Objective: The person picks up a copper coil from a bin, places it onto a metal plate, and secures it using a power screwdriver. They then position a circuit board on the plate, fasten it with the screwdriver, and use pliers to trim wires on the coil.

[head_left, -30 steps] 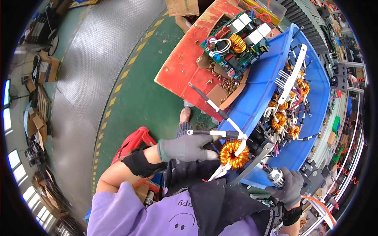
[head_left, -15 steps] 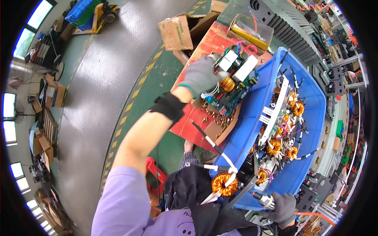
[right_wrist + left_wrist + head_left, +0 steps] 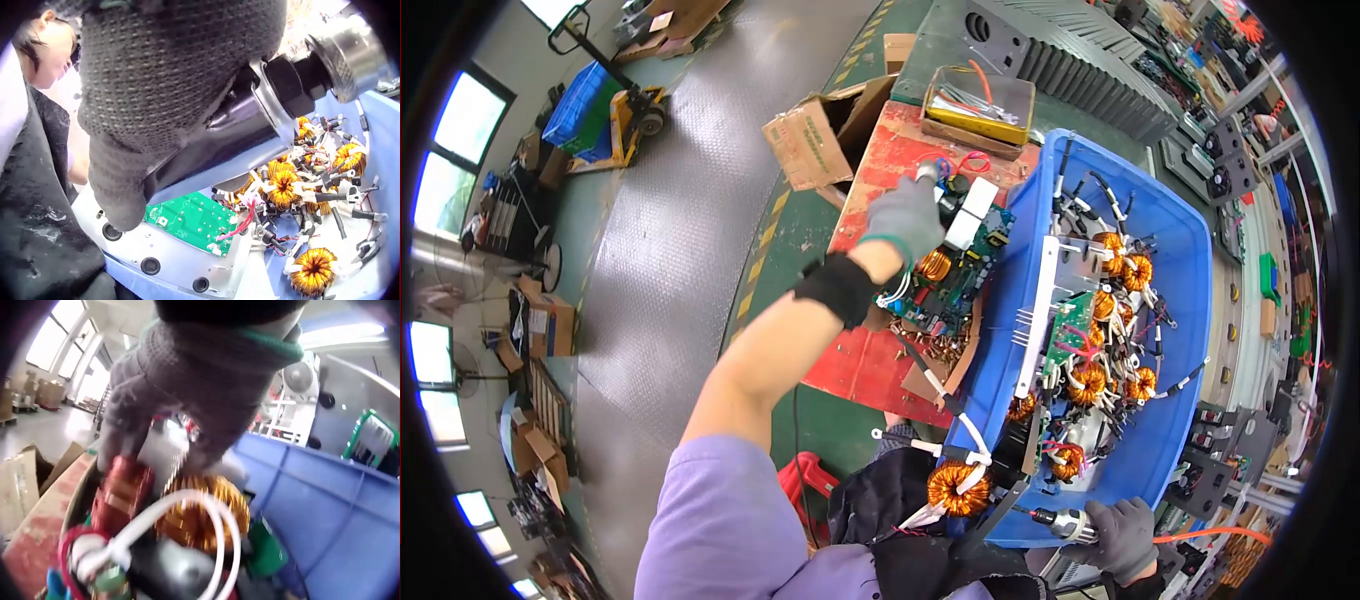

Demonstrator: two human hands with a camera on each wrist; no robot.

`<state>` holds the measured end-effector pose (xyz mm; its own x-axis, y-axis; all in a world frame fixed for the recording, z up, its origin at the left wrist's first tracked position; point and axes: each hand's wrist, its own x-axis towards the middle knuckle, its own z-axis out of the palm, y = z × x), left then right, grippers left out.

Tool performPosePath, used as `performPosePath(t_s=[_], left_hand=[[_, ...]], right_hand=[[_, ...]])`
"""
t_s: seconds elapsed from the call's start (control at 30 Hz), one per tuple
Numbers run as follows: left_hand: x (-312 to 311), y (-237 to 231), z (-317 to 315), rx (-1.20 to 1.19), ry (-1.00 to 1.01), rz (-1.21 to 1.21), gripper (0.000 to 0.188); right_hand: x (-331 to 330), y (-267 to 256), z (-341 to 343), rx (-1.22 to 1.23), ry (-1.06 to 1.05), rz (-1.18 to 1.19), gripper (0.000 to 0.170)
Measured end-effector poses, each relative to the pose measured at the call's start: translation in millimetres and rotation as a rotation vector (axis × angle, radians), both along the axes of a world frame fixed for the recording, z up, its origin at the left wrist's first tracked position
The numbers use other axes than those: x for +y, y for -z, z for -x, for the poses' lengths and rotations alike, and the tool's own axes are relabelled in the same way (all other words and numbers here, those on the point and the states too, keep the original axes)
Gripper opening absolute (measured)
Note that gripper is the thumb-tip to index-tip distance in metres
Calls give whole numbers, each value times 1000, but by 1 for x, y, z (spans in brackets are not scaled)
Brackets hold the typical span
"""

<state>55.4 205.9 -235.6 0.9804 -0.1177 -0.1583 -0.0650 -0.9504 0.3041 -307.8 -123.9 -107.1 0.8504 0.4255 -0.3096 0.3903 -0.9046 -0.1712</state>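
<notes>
My gloved left hand (image 3: 905,218) is over the green circuit board (image 3: 945,300) on the red tabletop, its fingers curled round a pale block on it. In the left wrist view the left hand (image 3: 187,394) reaches down behind a copper-wound coil (image 3: 203,512) and a red coil (image 3: 123,494); its fingertips are partly hidden. My right hand (image 3: 1122,535) grips a silver air screwdriver (image 3: 1068,525) at the blue bin's near edge. Up close, the right hand (image 3: 175,81) wraps round the tool's shiny body (image 3: 231,137). A large ring coil (image 3: 958,488) with white leads hangs near my lap.
The blue bin (image 3: 1025,215) holds several ring coils, cables and a metal plate with a green board (image 3: 194,222). Screws lie in a carton (image 3: 935,350) under the circuit board. Behind are a yellow-edged tray (image 3: 975,128) and an open cardboard box (image 3: 810,145). An orange hose (image 3: 1215,533) trails right.
My left hand has left the large ring coil and moved forward onto the circuit board, closing round a block there. My right hand still grips the screwdriver. The head view has shifted.
</notes>
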Motion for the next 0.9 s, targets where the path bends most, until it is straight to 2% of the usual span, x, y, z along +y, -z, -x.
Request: performPosePath(t_s=[0.07,0.13,0.17,0.2,0.27,0.3,0.43,0.47,0.57,0.63,0.77,0.8,0.87,0.9], left_hand=[[-2,18,13,-134,-67,127,65],[1,27,8,-171,-38,126,68],[2,29,5,-218,-30,139,58],[3,21,1,-228,-22,139,58],[5,-3,-8,-234,-13,60,45],[10,-10,-20,-329,24,72,37],[14,-62,-84,-412,248,82,34],[12,-69,-100,-334,283,68,36],[-1,-65,-135,-299,309,40,38],[-3,-50,-154,-113,235,99,46],[6,-16,-167,24,245,191,59],[8,-4,-174,26,246,194,59],[14,15,-185,-14,334,217,42],[11,21,-187,20,309,199,45]], right_hand=[[-2,1,2,-15,-4,-13,73],[-3,5,4,-45,-11,-24,73],[-5,8,6,-1,-17,-8,72],[-8,11,7,43,-24,7,72],[-8,11,7,54,-12,10,69],[-7,11,7,71,7,-8,69],[-3,11,6,74,37,-28,69],[-2,8,4,71,36,-32,69],[2,-3,3,132,109,-106,71],[3,-3,4,127,115,-107,71],[5,-4,2,114,128,-130,71],[5,-4,2,117,129,-128,71],[5,-5,1,107,116,-124,71],[6,-7,0,109,112,-118,71]])
